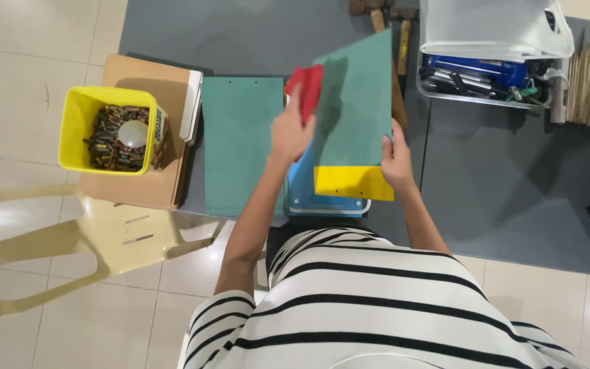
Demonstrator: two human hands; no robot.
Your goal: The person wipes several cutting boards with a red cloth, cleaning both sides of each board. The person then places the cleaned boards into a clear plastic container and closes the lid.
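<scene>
A green folder is gripped by the right hand, long axis pointing away, slightly tilted; a red folder is gripped by the left hand.

hammer: heads cut by top edge, handles behind green folder | blue folder: mostly covered

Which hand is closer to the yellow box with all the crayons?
Left. The left hand holds a red cloth, some way right of the yellow box. The right hand grips the green folder, farther right.
</scene>
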